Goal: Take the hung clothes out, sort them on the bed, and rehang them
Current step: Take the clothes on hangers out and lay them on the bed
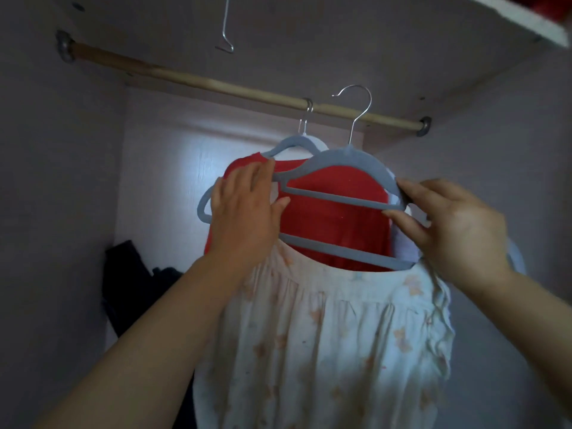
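Note:
Inside the wardrobe I hold up a grey velvet hanger [340,164] with a pale floral garment [325,335] draped from its lower bar. Its metal hook is in the air just in front of the wooden rail [198,80], not on it. My left hand [244,212] grips the hanger's left end, and my right hand [448,224] pinches its right end. Behind it a red garment [334,218] hangs on a second grey hanger [291,144], whose hook is on the rail.
A bare wire hook [226,29] dangles from the wardrobe top at upper left. Dark clothing [130,280] lies piled in the lower left corner. A shelf edge [526,23] with something red on it crosses the upper right.

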{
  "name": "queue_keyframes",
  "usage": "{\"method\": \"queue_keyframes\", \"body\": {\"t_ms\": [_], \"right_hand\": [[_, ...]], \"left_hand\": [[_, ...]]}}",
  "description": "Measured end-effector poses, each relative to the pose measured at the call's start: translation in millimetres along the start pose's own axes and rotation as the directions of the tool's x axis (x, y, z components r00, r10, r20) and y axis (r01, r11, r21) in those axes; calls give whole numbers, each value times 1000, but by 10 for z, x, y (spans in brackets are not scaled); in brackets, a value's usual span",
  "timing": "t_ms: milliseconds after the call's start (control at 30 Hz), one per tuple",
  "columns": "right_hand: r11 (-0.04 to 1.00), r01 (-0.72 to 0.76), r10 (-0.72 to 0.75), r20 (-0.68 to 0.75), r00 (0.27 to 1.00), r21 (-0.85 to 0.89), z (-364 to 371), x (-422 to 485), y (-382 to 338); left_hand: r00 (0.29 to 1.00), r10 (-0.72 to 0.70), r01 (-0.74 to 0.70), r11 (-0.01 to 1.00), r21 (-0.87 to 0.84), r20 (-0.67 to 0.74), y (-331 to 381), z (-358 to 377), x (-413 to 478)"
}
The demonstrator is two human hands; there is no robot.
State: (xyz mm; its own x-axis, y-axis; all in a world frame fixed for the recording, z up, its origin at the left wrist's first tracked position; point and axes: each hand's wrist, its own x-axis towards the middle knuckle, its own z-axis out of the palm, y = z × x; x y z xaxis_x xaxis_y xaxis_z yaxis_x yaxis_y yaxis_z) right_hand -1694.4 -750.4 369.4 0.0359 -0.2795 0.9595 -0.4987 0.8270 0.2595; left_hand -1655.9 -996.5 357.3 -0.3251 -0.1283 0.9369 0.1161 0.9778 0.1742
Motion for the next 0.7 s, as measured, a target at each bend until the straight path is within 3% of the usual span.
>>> {"method": "queue_keyframes", "body": {"t_ms": [400, 533, 700], "right_hand": [[993, -96, 102, 84, 991, -65, -1699, -1070, 107], [979, -110, 131, 114, 985, -171, -2288, -1347, 51], [937, -97, 150, 136, 979, -336, -3245, -1678, -184]], "left_hand": [[981, 151, -126, 973, -194, 123, 1027, -565, -1063], [966, 253, -230, 930, -286, 45, 1303, -687, -1424], [971, 238, -225, 849, -477, -35, 1751, -938, -1909]]}}
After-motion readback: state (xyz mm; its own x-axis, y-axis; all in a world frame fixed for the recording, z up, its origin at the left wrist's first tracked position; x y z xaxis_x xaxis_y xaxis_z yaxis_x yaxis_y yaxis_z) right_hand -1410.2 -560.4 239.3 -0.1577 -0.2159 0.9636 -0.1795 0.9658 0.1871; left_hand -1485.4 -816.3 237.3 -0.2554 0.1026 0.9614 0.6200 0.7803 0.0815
